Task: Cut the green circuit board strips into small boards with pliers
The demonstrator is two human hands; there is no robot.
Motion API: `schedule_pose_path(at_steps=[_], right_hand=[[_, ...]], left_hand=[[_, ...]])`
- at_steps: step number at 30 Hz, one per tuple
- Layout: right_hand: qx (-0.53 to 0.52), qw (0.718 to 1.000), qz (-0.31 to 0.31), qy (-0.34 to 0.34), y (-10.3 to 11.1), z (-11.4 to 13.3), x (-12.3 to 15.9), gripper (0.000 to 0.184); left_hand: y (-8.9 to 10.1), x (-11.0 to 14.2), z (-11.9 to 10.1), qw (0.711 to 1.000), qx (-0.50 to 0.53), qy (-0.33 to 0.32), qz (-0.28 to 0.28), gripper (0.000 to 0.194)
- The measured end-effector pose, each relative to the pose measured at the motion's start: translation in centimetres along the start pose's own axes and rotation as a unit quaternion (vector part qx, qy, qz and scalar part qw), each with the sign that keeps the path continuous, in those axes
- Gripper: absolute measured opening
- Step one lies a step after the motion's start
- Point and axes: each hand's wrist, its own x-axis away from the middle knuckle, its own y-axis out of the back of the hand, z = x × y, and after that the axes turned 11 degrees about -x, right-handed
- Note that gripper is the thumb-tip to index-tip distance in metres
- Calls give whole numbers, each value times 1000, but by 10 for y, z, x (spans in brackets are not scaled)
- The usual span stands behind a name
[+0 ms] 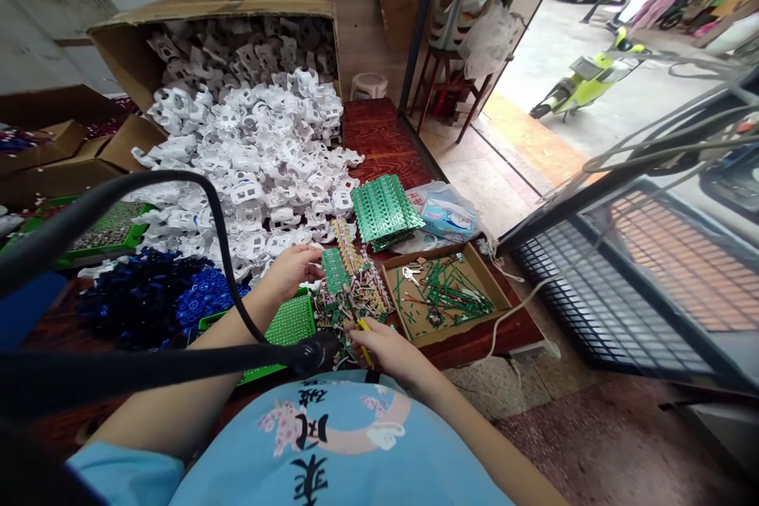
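My left hand reaches forward over the table, fingers curled at the near edge of a heap of white plastic housings, close to a small green circuit board. What its fingers hold is hidden. My right hand is closed on a thin yellow-handled tool, whose tip points into a pile of small assembled boards and parts. A green tray lies under my left forearm.
An open cardboard box spills the white housings. A stack of green boards, a shallow cardboard tray of green scraps, blue parts and a plastic bag lie around. A black cable crosses near view. Right: a metal grille.
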Motion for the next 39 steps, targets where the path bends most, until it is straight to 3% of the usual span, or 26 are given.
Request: schedule_pose_path(at_steps=[3, 7, 13, 16, 19, 23, 28, 33, 36, 39], right_hand=[[3, 1000, -14, 0, -1, 0, -1, 19], [30, 999, -28, 15, -1, 2, -1, 13], [2, 1000, -12, -23, -4, -4, -4, 14], [-14, 999, 6, -45, -3, -7, -3, 18], [-47, 998, 1, -46, -2, -5, 1, 20], [-67, 997, 14, -30, -1, -2, 3, 23], [-71, 997, 8, -27, -2, -2, 0, 23], [-45, 999, -2, -4, -3, -1, -1, 15], [-17, 1000, -17, 0, -4, -1, -1, 10], [-11, 1000, -20, -2, -5, -3, -2, 10]], left_hand=[[0, -1, 5, 1000, -17, -15, -1, 29], [-5, 3, 8, 994, -69, -83, -17, 28], [-18, 12, -2, 956, -204, -212, -3, 24], [-14, 8, -5, 964, -184, -189, -28, 23], [-6, 2, -3, 984, -134, -116, -30, 24], [-1, 1, 2, 998, -44, -44, -7, 27], [0, 1, 7, 999, -17, -18, 35, 27], [0, 3, 11, 999, -31, -26, 35, 24], [-5, 6, 12, 995, -72, -69, 18, 24], [-12, 11, 10, 972, -187, -140, 20, 22]])
